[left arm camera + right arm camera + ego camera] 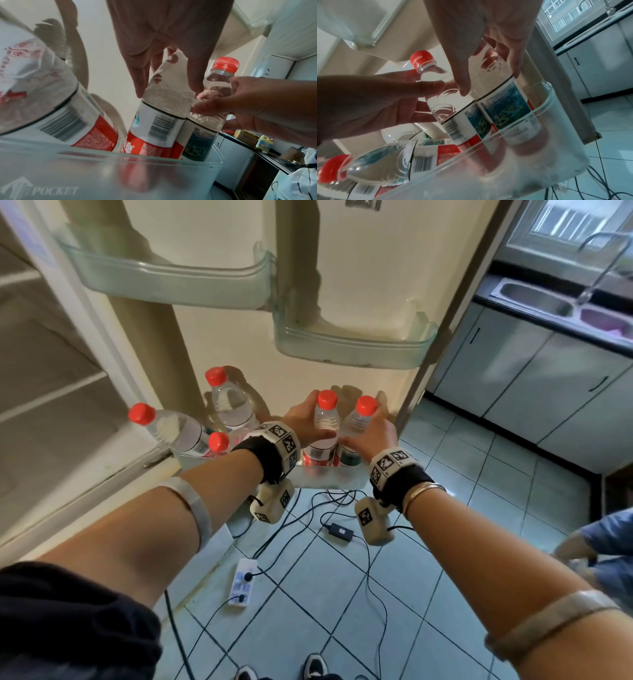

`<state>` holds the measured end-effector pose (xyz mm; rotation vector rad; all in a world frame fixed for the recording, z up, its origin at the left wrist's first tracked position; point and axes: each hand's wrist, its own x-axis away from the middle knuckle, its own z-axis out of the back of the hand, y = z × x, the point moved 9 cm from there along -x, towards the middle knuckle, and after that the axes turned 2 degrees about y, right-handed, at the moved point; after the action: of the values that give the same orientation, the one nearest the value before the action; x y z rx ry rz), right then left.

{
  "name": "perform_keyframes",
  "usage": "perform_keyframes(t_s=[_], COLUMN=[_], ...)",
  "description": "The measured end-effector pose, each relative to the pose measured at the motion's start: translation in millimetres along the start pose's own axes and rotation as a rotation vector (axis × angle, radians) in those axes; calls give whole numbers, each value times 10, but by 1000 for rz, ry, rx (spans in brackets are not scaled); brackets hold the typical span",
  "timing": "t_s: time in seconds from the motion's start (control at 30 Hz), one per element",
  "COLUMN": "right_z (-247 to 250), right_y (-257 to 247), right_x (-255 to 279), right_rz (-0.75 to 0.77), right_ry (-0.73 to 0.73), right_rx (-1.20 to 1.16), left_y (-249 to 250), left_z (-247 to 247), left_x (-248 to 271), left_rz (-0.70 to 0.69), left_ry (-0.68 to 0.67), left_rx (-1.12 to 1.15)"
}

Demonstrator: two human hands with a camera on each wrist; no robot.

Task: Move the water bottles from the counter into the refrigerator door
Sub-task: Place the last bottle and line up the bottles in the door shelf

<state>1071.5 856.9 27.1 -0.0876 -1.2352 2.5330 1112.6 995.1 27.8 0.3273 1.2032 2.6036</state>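
Observation:
Two upright red-capped water bottles stand side by side at the right end of the translucent bottom door bin (329,479). My left hand (303,421) grips the left bottle (327,419) round its shoulder. My right hand (375,433) grips the right bottle (359,422) the same way. In the left wrist view my fingers (139,81) straddle that bottle (164,102). The right wrist view shows my fingers (462,75) round the other bottle (496,83). Three more bottles lean in the bin's left end (178,429).
Two empty door shelves (171,278) (352,347) hang above the bin. A power strip (243,582), an adapter (337,530) and cables lie on the tiled floor below. A sink counter (534,299) runs along the right. Another person (599,546) is at the right edge.

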Motion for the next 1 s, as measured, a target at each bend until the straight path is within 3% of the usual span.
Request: perform_keyframes(t_s=[0.3,0.53,0.7,1.0], right_z=[202,143,131,-392], right_y=[-242,-590,-792,-1249], right_x=[-61,-63,-29,291], right_rz=[131,318,336,461], right_ry=[95,120,203,156], right_rx=[-19,87,41,31], left_y=[-116,-380,-583,-903], left_z=[9,354,632,1032], left_x=[-25,34,175,498], left_rz=[26,94,104,72], left_ry=[-27,38,34,108], left_rx=[16,-37,-106,-212])
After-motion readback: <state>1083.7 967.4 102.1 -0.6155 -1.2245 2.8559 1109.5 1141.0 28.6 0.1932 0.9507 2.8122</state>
